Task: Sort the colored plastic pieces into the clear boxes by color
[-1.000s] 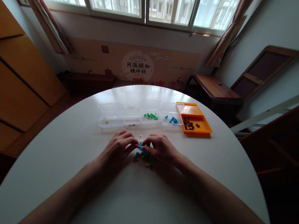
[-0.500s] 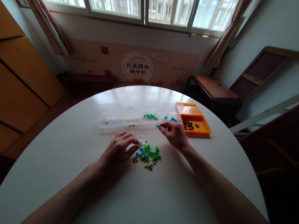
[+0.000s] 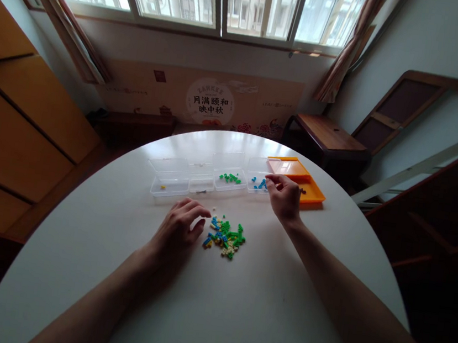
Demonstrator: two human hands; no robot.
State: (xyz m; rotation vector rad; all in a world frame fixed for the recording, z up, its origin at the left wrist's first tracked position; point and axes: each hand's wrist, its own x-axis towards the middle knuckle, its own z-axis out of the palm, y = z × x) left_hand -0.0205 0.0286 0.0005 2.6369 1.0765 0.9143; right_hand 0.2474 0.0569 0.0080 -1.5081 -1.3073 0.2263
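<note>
A mixed pile of small green, blue, yellow and cream building bricks (image 3: 227,239) lies mid-table. My left hand (image 3: 181,222) rests just left of it, thumb and fingers apart with nothing between them. My right hand (image 3: 285,196) is over the right end of the clear box with blue bricks (image 3: 259,183). Its thumb and fingertips are pinched together at that box's edge; whether a brick is between them is hidden. To the left, another clear box holds green bricks (image 3: 230,178). My right hand partly covers an orange case (image 3: 314,192) with dark brown pieces (image 3: 303,191).
Two more clear boxes stand to the left, one with a yellow brick (image 3: 163,187), the other, a narrow box (image 3: 201,183), with a small dark piece. All have lids raised. Everything sits on a round white table (image 3: 211,314). A wooden chair (image 3: 329,132) stands beyond it.
My right hand, which pinched a blue brick before the boxes, has moved right and away to the blue bricks' box. My left hand has drawn slightly left, off the pile's edge.
</note>
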